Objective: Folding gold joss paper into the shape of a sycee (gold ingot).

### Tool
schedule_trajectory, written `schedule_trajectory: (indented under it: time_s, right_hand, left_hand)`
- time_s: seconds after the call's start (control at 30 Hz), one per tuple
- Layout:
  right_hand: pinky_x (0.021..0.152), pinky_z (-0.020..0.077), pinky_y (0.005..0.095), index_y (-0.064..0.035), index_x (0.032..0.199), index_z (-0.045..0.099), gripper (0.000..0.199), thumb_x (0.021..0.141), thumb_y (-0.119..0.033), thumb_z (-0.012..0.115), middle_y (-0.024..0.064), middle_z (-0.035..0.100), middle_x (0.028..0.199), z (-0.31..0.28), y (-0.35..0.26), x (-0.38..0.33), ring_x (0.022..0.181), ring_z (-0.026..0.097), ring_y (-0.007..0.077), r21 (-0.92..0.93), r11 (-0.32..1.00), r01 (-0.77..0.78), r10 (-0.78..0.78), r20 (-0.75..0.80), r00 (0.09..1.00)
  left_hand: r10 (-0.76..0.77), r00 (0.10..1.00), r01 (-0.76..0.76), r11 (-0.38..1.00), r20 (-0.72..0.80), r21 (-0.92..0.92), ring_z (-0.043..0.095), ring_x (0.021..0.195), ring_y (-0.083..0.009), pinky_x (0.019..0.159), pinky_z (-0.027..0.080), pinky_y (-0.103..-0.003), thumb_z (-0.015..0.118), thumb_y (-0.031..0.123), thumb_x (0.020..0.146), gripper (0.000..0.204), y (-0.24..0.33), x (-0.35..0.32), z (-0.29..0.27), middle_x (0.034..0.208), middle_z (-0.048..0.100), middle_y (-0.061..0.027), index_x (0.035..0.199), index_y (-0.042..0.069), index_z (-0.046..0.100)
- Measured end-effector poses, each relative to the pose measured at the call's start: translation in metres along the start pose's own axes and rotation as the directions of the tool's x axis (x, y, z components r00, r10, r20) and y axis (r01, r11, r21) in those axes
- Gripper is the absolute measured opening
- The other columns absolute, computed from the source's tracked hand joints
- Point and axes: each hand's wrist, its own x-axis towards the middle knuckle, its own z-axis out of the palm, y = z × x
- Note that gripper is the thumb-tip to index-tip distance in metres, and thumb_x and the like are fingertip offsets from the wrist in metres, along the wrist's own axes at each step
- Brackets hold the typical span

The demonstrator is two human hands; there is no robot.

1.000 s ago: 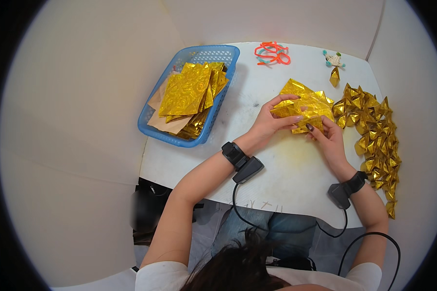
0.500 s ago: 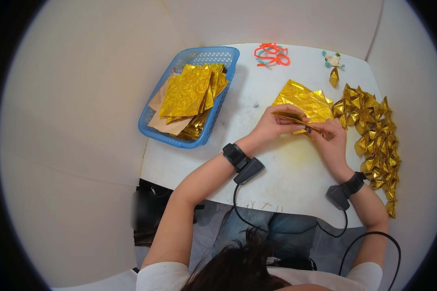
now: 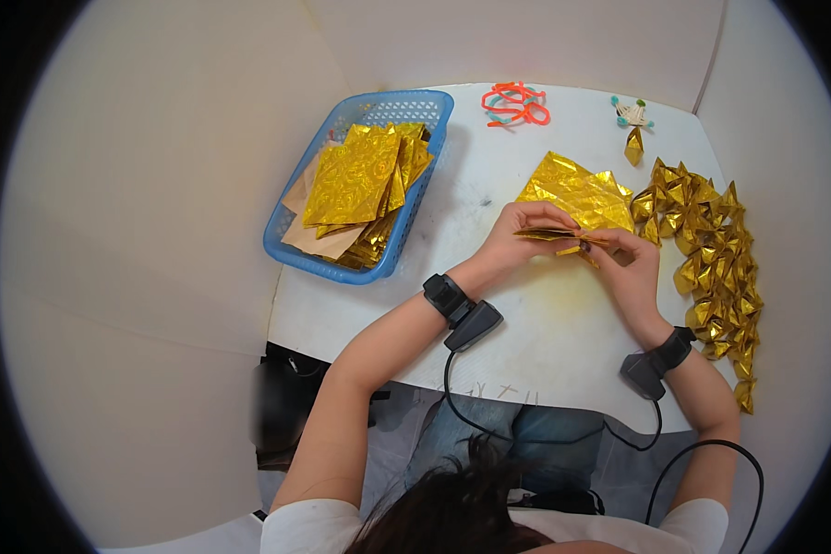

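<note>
My left hand (image 3: 519, 236) and my right hand (image 3: 630, 268) together pinch a folded piece of gold foil paper (image 3: 563, 236), held edge-on just above the white table (image 3: 545, 342). Behind it, flat on the table, lies a loose gold foil sheet (image 3: 577, 192). Each wrist carries a black device with a cable that runs down toward my lap.
A blue plastic basket (image 3: 379, 266) holding a stack of gold foil sheets (image 3: 355, 175) sits at the table's left edge. Several folded gold pieces (image 3: 711, 249) line the right side. An orange and teal cord (image 3: 515, 102) and a small ornament (image 3: 633, 120) lie at the back.
The gold piece that I pressed on the table has been folded flat and lifted edge-on between both hands. The loose sheet behind it now lies uncovered.
</note>
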Motion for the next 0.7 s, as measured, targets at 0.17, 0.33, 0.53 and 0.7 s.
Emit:
schedule_trajectory:
  time_s: [0.17, 0.33, 0.53, 0.7]
  right_hand:
    - [0.071, 0.0479, 0.0229, -0.0001, 0.098, 0.065, 0.018, 0.081, -0.006, 0.067, 0.0062, 0.069, 0.091, -0.001, -0.006, 0.000, 0.080, 0.064, 0.0108, 0.078, 0.996, -0.053, 0.047, 0.083, 0.995]
    - [0.071, 0.0484, 0.0219, 0.0007, 0.100, 0.062, 0.018, 0.083, -0.004, 0.065, 0.0068, 0.068, 0.098, -0.001, -0.005, 0.002, 0.083, 0.065, 0.0111, 0.134, 0.988, -0.075, 0.063, 0.091, 0.994]
    - [0.074, 0.0496, 0.0227, 0.0011, 0.099, 0.061, 0.016, 0.084, -0.002, 0.063, 0.0082, 0.068, 0.100, 0.000, -0.004, 0.002, 0.085, 0.065, 0.0117, 0.191, 0.979, -0.071, 0.056, 0.081, 0.995]
    - [0.075, 0.0503, 0.0234, 0.0012, 0.098, 0.060, 0.015, 0.084, 0.000, 0.063, 0.0069, 0.067, 0.097, -0.001, -0.002, 0.002, 0.086, 0.064, 0.0117, 0.143, 0.984, -0.106, 0.095, 0.084, 0.992]
  left_hand:
    - [0.039, 0.999, -0.039, 0.999, 0.031, 0.007, 0.063, 0.098, -0.0145, 0.086, 0.050, -0.026, 0.065, -0.010, 0.077, 0.024, 0.003, 0.000, 0.003, 0.102, 0.067, -0.0093, 0.099, 0.000, 0.061]
    - [-0.019, 0.999, 0.018, 0.999, 0.028, 0.031, 0.059, 0.103, -0.0138, 0.091, 0.046, -0.027, 0.067, 0.003, 0.081, 0.028, 0.008, -0.003, 0.005, 0.110, 0.064, -0.0075, 0.108, 0.000, 0.060]
    - [0.001, 0.998, -0.002, 1.000, 0.070, 0.018, 0.056, 0.107, -0.0144, 0.092, 0.045, -0.028, 0.061, 0.016, 0.087, 0.028, 0.013, -0.004, 0.007, 0.114, 0.061, -0.0083, 0.111, 0.001, 0.059]
    - [-0.051, 0.998, 0.055, 0.991, 0.040, -0.120, 0.056, 0.109, -0.0172, 0.093, 0.046, -0.031, 0.054, 0.017, 0.092, 0.028, 0.006, -0.001, 0.004, 0.115, 0.060, -0.0100, 0.114, 0.000, 0.057]
